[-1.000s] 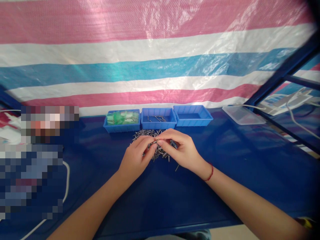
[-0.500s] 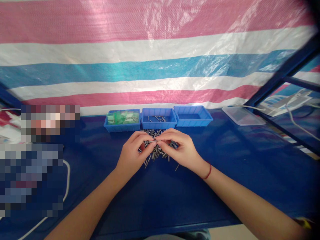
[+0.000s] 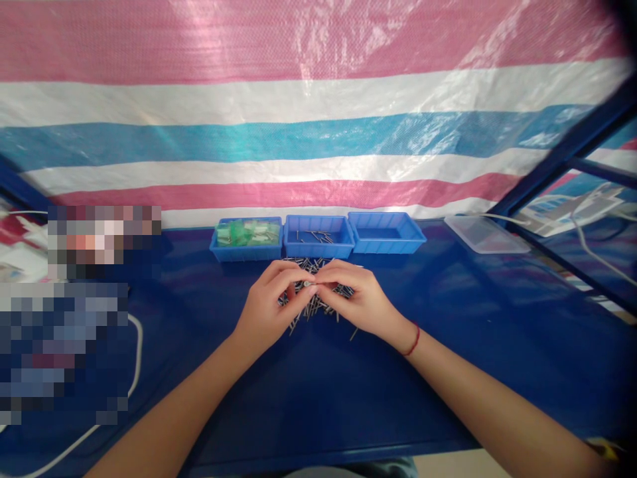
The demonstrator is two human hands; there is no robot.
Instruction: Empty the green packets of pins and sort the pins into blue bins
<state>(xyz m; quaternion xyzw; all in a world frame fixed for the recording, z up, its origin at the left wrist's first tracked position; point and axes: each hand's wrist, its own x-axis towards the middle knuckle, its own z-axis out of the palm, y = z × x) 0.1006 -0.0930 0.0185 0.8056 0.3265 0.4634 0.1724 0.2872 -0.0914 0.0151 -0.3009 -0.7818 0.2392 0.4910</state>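
Left hand (image 3: 266, 302) and right hand (image 3: 355, 295) meet fingertip to fingertip, pinching a small metal piece (image 3: 307, 283) (mostly hidden); metal pins (image 3: 313, 307) heaped beneath them, blue bins (image 3: 318, 250) just beyond.

Left hand (image 3: 271, 295) and right hand (image 3: 355, 289): both bare, forearms (image 3: 490, 395) bare too. Thin dark-red cord-like bracelet (image 3: 415, 340) around right wrist. Bottom edge: plain grey cloth (image 3: 323, 473), blue-grey cloth (image 3: 401, 467) beside it, too cropped to tell which garments.
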